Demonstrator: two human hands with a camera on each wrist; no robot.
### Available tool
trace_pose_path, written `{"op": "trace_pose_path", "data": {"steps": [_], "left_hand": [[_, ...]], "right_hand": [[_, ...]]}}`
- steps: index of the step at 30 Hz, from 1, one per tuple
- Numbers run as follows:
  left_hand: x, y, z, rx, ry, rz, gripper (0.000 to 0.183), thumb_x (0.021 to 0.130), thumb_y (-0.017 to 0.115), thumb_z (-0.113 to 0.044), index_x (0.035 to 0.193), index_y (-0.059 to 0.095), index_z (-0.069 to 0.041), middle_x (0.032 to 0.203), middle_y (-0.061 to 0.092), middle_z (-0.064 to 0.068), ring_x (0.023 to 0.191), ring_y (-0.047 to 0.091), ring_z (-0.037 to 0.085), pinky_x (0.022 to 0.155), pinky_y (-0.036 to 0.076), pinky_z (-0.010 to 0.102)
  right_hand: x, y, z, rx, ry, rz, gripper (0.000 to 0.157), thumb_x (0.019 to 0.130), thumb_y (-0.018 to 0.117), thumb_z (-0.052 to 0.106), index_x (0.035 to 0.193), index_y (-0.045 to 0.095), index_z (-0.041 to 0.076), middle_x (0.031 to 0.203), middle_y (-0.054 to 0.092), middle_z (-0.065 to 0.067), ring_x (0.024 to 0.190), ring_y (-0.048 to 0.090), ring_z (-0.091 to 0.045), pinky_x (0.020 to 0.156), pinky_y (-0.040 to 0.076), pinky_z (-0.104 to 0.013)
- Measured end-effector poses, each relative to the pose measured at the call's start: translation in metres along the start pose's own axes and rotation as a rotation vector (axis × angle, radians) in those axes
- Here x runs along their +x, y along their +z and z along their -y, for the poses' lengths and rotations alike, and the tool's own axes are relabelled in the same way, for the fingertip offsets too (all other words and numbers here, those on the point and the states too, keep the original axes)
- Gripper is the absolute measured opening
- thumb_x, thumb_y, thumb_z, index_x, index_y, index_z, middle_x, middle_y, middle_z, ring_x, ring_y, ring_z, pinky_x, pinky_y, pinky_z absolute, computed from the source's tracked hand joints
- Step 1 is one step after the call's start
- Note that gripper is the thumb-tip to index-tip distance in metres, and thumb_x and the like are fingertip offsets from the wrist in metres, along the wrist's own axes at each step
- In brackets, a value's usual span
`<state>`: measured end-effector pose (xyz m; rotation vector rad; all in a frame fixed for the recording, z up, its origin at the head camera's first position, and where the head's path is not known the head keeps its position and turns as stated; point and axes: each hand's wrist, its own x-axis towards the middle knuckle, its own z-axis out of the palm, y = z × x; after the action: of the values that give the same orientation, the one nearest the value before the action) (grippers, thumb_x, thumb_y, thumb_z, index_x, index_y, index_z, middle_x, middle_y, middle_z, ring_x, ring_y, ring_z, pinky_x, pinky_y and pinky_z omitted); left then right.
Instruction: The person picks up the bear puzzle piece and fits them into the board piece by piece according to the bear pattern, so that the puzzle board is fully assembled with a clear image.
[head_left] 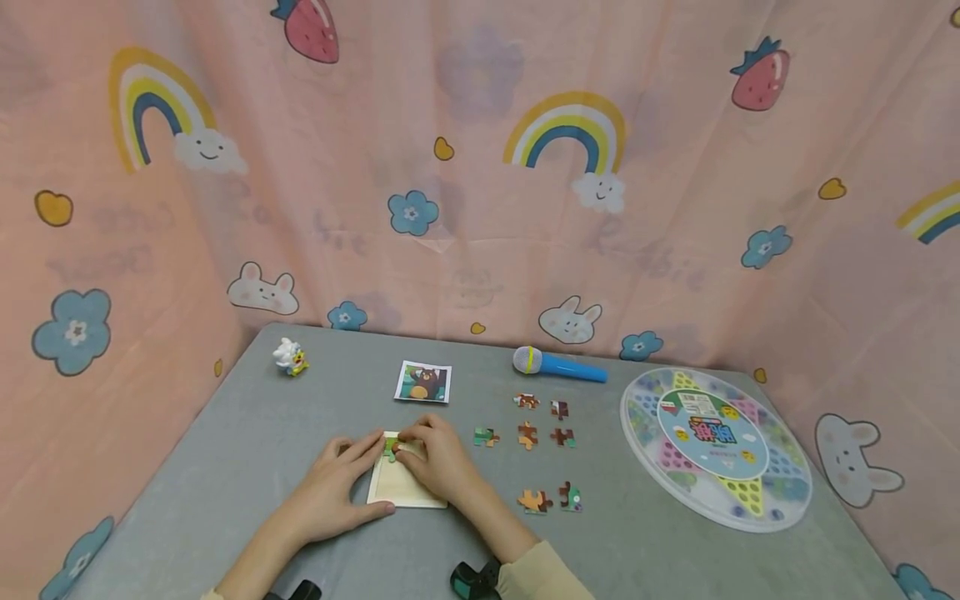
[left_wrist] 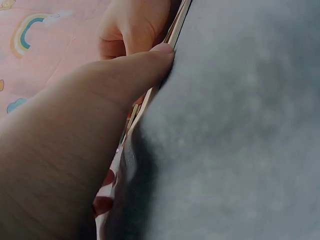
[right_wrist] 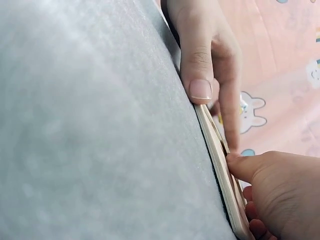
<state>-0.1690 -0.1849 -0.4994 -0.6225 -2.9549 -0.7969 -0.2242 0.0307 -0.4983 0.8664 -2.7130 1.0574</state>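
Here's the wooden board, flat on the grey table, right between two busy hands! A green puzzle piece sits in its far left corner, partly covered by fingertips. The left hand spans the board's left side, thumb laid straight along the near edge, fingers stretched towards that corner. The right hand comes over the board's right side, fingers bent, thumb tip down by the piece; whether it pinches or just presses, I can't tell. Look right of the board: seven loose pieces, scattered and well apart from it! Just beyond the board lies a picture card with a brown bear. Beyond and to the board's right, a blue toy microphone; farther right, a round game board. Far left beyond the board, a small toy figure, and behind everything, a pink curtain!
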Motion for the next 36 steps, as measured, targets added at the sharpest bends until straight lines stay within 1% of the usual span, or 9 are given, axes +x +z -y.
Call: {"op": "trace_pose_path", "data": {"steps": [2, 6, 9, 16, 22, 26, 30, 33, 36], "left_hand": [[0.000, 0.001, 0.000, 0.006, 0.034, -0.010, 0.094, 0.088, 0.078, -0.065, 0.160, 0.049, -0.012, 0.166, 0.045, 0.003, 0.138, 0.045, 0.035, 0.106, 0.046, 0.064], [0.000, 0.003, 0.001, 0.009, 0.122, -0.024, 0.087, 0.090, 0.080, -0.056, 0.158, 0.052, -0.010, 0.165, 0.048, 0.004, 0.147, 0.045, 0.036, 0.111, 0.043, 0.067], [-0.001, 0.004, 0.000, 0.015, 0.164, -0.018, 0.080, 0.092, 0.080, -0.051, 0.155, 0.055, -0.008, 0.163, 0.050, 0.004, 0.151, 0.045, 0.034, 0.110, 0.043, 0.068], [0.000, 0.005, -0.002, 0.028, 0.157, 0.000, 0.078, 0.095, 0.074, -0.056, 0.153, 0.057, -0.007, 0.160, 0.053, 0.007, 0.151, 0.045, 0.034, 0.109, 0.044, 0.067], [0.004, 0.001, -0.005, 0.074, 0.198, -0.017, 0.075, 0.094, 0.077, -0.053, 0.150, 0.060, -0.005, 0.155, 0.058, 0.010, 0.145, 0.052, 0.036, 0.106, 0.047, 0.065], [0.006, -0.003, -0.006, 0.082, 0.202, -0.012, 0.075, 0.092, 0.080, -0.050, 0.148, 0.062, -0.003, 0.153, 0.060, 0.012, 0.142, 0.055, 0.038, 0.106, 0.048, 0.066], [0.005, -0.004, -0.005, 0.060, 0.184, 0.009, 0.076, 0.092, 0.080, -0.051, 0.148, 0.062, -0.003, 0.154, 0.059, 0.011, 0.143, 0.053, 0.038, 0.107, 0.046, 0.068], [0.006, -0.003, -0.004, 0.042, 0.174, 0.014, 0.077, 0.093, 0.078, -0.054, 0.150, 0.061, -0.005, 0.156, 0.057, 0.009, 0.145, 0.052, 0.038, 0.106, 0.045, 0.070], [0.004, -0.001, -0.002, 0.027, 0.167, 0.009, 0.077, 0.093, 0.078, -0.053, 0.151, 0.060, -0.005, 0.158, 0.056, 0.008, 0.146, 0.051, 0.039, 0.106, 0.045, 0.070]], "right_hand": [[-0.001, 0.000, 0.001, 0.000, 0.012, 0.006, 0.023, 0.096, 0.081, 0.019, 0.116, 0.080, 0.007, 0.109, 0.066, -0.004, 0.093, 0.056, -0.010, 0.079, 0.048, -0.022], [-0.001, -0.001, 0.003, 0.000, 0.014, 0.012, 0.026, 0.097, 0.080, 0.020, 0.118, 0.078, 0.005, 0.109, 0.066, -0.004, 0.095, 0.058, -0.011, 0.081, 0.050, -0.022], [-0.001, -0.001, 0.003, 0.003, 0.005, 0.004, 0.027, 0.096, 0.081, 0.019, 0.118, 0.077, 0.003, 0.108, 0.066, -0.005, 0.093, 0.058, -0.010, 0.080, 0.050, -0.022], [-0.001, -0.001, 0.001, -0.003, 0.008, 0.005, 0.026, 0.096, 0.081, 0.019, 0.117, 0.078, 0.004, 0.108, 0.066, -0.005, 0.094, 0.058, -0.011, 0.082, 0.050, -0.023], [0.001, -0.009, 0.000, -0.015, -0.026, 0.037, 0.028, 0.096, 0.082, 0.018, 0.120, 0.076, 0.004, 0.111, 0.068, -0.007, 0.098, 0.063, -0.014, 0.085, 0.054, -0.025], [0.002, -0.020, 0.001, 0.025, -0.034, 0.056, 0.029, 0.096, 0.080, 0.015, 0.122, 0.075, 0.003, 0.111, 0.070, -0.008, 0.096, 0.064, -0.015, 0.082, 0.054, -0.025], [-0.001, -0.039, 0.000, 0.067, -0.028, 0.032, 0.030, 0.097, 0.080, 0.014, 0.124, 0.075, 0.002, 0.112, 0.071, -0.012, 0.096, 0.066, -0.022, 0.079, 0.055, -0.027], [-0.003, -0.055, -0.007, 0.040, -0.024, 0.010, 0.032, 0.097, 0.080, 0.015, 0.125, 0.073, 0.000, 0.114, 0.071, -0.014, 0.099, 0.067, -0.028, 0.080, 0.056, -0.033], [-0.006, -0.072, -0.016, -0.003, 0.017, -0.008, 0.034, 0.098, 0.079, 0.017, 0.128, 0.073, 0.002, 0.115, 0.072, -0.014, 0.103, 0.067, -0.030, 0.084, 0.057, -0.041]]}}
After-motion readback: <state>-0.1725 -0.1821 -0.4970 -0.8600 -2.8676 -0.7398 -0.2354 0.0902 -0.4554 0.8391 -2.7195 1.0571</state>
